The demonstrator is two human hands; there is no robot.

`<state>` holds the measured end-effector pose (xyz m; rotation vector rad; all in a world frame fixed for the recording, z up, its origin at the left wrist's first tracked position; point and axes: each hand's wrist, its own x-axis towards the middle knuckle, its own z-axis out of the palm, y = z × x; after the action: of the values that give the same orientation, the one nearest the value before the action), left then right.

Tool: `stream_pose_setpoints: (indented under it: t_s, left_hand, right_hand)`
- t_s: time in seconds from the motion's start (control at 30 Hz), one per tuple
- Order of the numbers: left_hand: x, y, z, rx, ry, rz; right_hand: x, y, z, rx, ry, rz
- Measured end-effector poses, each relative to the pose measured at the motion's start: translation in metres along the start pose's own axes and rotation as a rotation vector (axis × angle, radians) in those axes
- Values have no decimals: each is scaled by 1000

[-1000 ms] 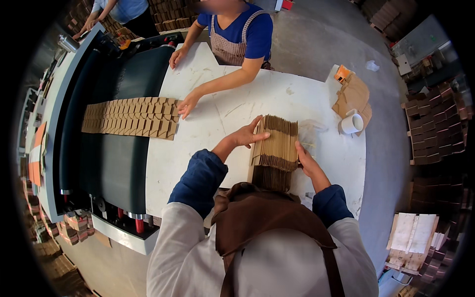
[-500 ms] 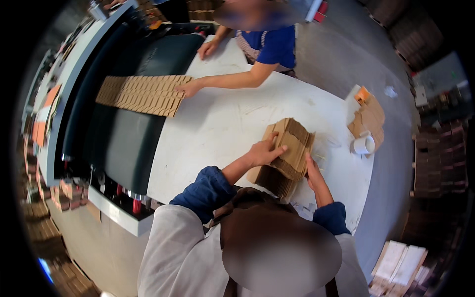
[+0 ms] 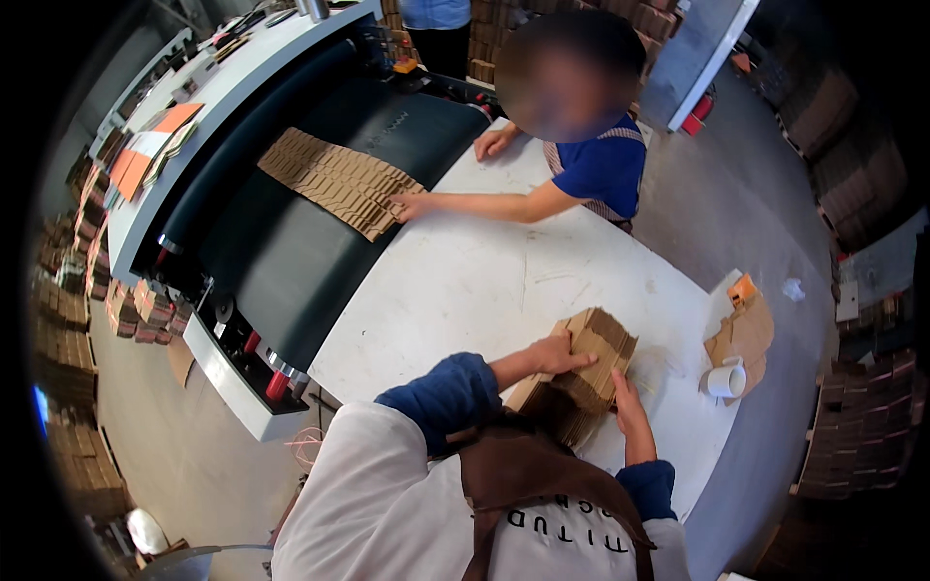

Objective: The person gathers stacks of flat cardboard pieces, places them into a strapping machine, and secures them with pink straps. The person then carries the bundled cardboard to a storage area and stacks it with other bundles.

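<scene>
A thick bundle of brown corrugated cardboard pieces (image 3: 605, 339) stands on the white table (image 3: 455, 305), close in front of my body. Its pieces have ragged edges. My left hand (image 3: 554, 354) grips it from the left, with the thumb lying across the top. On the right side my right hand (image 3: 632, 414) presses against the bundle, fingers partly hidden behind it. Across the table a co-worker's hand (image 3: 411, 206) holds the near end of a slotted cardboard sheet (image 3: 334, 179), which lies on the dark belt.
The dark belt (image 3: 291, 281) of a wide machine runs along the table's left side. To the right, a white mug (image 3: 725, 382) stands beside a torn cardboard piece (image 3: 748, 334) and a small orange thing (image 3: 742, 290). Cardboard stacks (image 3: 862, 426) line the right.
The whole view has shifted and turned, so the scene sits lower and further right. Both my hands keep hold of the bundle. The co-worker's sheet lies slightly further onto the belt.
</scene>
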<state>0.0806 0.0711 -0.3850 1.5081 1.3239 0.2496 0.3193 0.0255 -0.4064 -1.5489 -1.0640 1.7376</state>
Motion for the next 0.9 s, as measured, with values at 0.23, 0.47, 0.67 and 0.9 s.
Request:
stream_pose_setpoints:
  t_s: [0.23, 0.47, 0.67, 0.9]
  left_hand:
    - [0, 0, 11, 43, 62, -8]
    - [-17, 11, -3, 5, 33, -16]
    - [-19, 9, -6, -9, 24, -25]
    - [-18, 7, -1, 6, 70, -1]
  right_hand:
    - [-13, -9, 13, 13, 34, -29]
    - [-18, -13, 19, 56, 46, -23]
    - [-20, -18, 22, 52, 50, 22]
    - [-20, -14, 18, 61, 18, -11]
